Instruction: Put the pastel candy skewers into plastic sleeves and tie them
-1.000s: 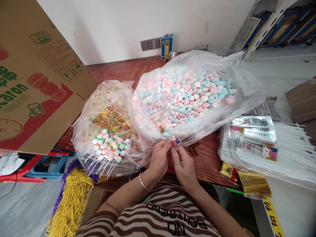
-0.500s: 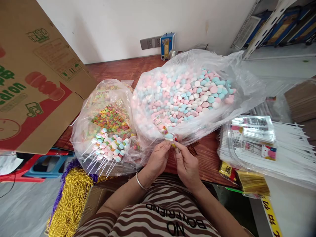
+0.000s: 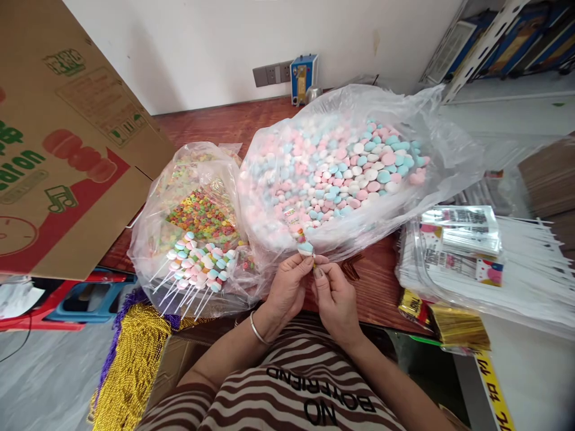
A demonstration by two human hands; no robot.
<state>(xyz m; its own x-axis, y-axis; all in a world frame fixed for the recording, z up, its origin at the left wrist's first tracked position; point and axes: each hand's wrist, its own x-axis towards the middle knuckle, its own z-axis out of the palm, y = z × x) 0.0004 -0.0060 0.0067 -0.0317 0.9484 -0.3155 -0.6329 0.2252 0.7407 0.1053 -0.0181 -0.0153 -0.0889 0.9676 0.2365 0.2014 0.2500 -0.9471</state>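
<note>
My left hand (image 3: 290, 284) pinches a candy skewer in a small clear printed bag (image 3: 305, 244). The blue and white sweets point away from me, toward the big sack. Closed against it, my right hand (image 3: 335, 293) grips the lower end of the same bag; the fingers hide most of that part. Just beyond lies a large clear sack of pink, white and blue candies (image 3: 341, 179). To the left, several candy skewers (image 3: 197, 263) on white sticks rest on a clear bag of colourful ring candies (image 3: 202, 215). Bronze-coloured twist ties (image 3: 351, 267) lie right of my hands.
A printed carton (image 3: 67, 143) stands at the left. On the right are white sticks (image 3: 525, 269), a stack of printed bags (image 3: 462, 230) and a pack of gold twist ties (image 3: 460, 326). Gold bead strings (image 3: 130, 365) hang lower left. A blue device (image 3: 303, 79) stands by the wall.
My hands have drawn closer together at the lower end of the small bag. The bagged skewer has turned slightly more upright; the surrounding things stay put.
</note>
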